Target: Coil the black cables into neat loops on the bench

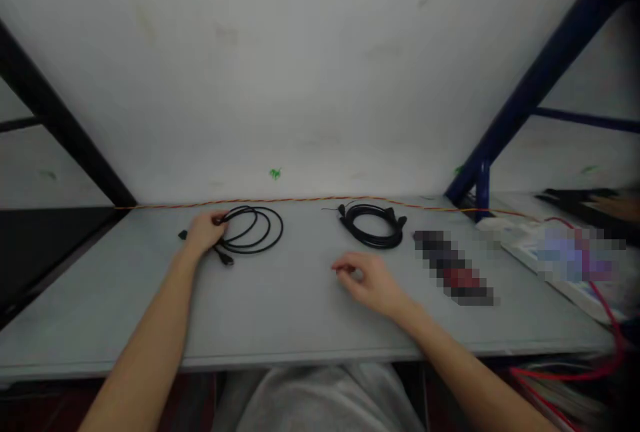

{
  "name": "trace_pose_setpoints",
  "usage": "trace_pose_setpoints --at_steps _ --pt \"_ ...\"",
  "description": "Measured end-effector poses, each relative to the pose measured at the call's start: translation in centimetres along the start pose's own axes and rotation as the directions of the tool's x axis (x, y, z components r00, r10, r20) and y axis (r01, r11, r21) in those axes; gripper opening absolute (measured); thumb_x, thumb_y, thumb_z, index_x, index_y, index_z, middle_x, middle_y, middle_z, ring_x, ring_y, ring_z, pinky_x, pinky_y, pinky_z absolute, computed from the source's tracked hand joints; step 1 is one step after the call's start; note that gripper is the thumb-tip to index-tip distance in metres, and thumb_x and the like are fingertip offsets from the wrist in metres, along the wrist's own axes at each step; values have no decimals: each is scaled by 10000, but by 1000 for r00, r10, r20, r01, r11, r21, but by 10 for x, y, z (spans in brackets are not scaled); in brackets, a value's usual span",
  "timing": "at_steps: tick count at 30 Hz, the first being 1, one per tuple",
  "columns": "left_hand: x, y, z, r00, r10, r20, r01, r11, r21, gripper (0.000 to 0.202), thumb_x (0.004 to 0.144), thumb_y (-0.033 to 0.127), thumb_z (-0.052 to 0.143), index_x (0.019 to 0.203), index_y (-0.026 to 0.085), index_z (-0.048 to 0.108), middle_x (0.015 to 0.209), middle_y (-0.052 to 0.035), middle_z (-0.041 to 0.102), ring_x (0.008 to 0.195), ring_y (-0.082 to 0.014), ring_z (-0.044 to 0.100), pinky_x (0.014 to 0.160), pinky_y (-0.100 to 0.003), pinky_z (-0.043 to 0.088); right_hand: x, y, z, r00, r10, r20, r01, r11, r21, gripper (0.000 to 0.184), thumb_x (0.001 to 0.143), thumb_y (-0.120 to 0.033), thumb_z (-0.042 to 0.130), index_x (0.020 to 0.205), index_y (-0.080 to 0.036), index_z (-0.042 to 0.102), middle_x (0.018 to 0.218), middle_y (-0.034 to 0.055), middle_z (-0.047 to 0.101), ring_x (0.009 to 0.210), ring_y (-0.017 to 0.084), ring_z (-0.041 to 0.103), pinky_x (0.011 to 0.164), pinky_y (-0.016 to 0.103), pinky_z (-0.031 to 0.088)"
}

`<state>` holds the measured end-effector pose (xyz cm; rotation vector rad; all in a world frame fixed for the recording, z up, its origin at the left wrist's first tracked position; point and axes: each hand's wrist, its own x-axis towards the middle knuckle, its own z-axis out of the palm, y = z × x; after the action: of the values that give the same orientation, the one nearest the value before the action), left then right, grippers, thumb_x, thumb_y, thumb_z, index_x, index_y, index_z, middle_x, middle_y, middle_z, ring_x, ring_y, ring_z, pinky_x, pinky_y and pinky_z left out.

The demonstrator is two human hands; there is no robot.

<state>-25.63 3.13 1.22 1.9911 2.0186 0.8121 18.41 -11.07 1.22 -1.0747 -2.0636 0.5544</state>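
On the left part of the grey tabletop, my left hand [204, 232] is closed around one side of a loosely coiled black cable [270, 239]. Its loops spread out to the right of my fingers. One dark connector [227, 257] of this cable lies just below the hand, and another dark end [183, 235] sticks out to its left. My right hand [367, 279] is over the middle of the table, fingers curled with the thumb against them, and nothing shows in it. Beyond it lies a second black cable [373, 243], coiled more tightly with its plugs at the top and right.
A twisted red-yellow wire [300, 200] runs along the table's back edge by the white wall. A blurred-out dark and red item [455, 269] lies at the right. Further right are a white power strip-like object [525, 252] and a red cable [615, 332]. Dark blue metal posts [520, 99] slant upward.
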Motion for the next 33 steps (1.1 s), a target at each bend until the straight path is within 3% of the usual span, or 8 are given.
trace_pose_setpoints --at_steps 6,10,14,18,23,27,30,33 --pt "-12 39 16 972 195 128 -173 971 -165 503 794 391 663 1230 163 768 1048 -94 803 902 -268 734 857 -368 577 57 -3 20 998 40 45 -40 999 -3 213 862 -140 610 989 -198 770 922 37 774 788 174 685 733 285 505" --pt "-28 76 27 942 270 198 -221 946 -239 493 851 487 657 1201 163 781 1018 -103 805 880 -260 722 853 -377 575 85 5 36 1000 9 20 -8 998 -63 252 897 -138 599 1085 -191 758 1069 74 749 941 203 686 857 322 523" --pt "-43 106 38 875 409 259 -288 870 -400 446 917 492 620 1204 191 780 1185 -97 779 1099 -279 703 1040 -421 520 93 11 47 999 -44 -11 43 993 -114 305 959 -221 609 1250 -190 696 1223 114 688 1145 231 635 1015 358 485" --pt "-54 124 50 808 527 263 -352 790 -502 406 960 462 589 1227 214 771 1227 -91 764 1160 -265 682 1086 -419 486 90 17 48 996 -16 90 33 980 -198 282 978 -215 593 1228 -194 722 1125 101 722 1053 221 655 951 333 494" --pt "-49 125 51 889 456 42 -416 843 -341 386 974 422 551 1187 195 780 1194 -109 758 1147 -270 665 1085 -421 473 82 19 31 985 94 148 -35 932 -361 276 960 -237 577 1154 -225 773 1080 81 752 948 217 681 853 301 493" --pt "-36 108 37 948 286 -137 -296 954 -54 406 938 476 577 1053 160 805 1077 -122 756 1073 -294 661 1026 -414 484 78 14 15 955 288 67 -214 829 -517 256 904 -252 597 1059 -214 797 1029 98 776 961 252 700 800 303 493" --pt "-30 100 32 990 143 -14 -141 987 76 474 918 586 573 968 181 814 990 -106 769 949 -297 678 885 -385 512 78 9 8 942 331 60 -238 782 -576 233 905 -295 610 1006 -207 800 986 105 784 954 261 705 789 304 489" --pt "-30 104 38 973 182 143 -198 974 106 516 906 646 564 966 202 821 918 -91 768 847 -277 666 785 -358 496 78 5 6 959 268 88 -170 798 -579 345 992 -407 528 948 -202 802 978 112 775 913 249 700 774 306 480"
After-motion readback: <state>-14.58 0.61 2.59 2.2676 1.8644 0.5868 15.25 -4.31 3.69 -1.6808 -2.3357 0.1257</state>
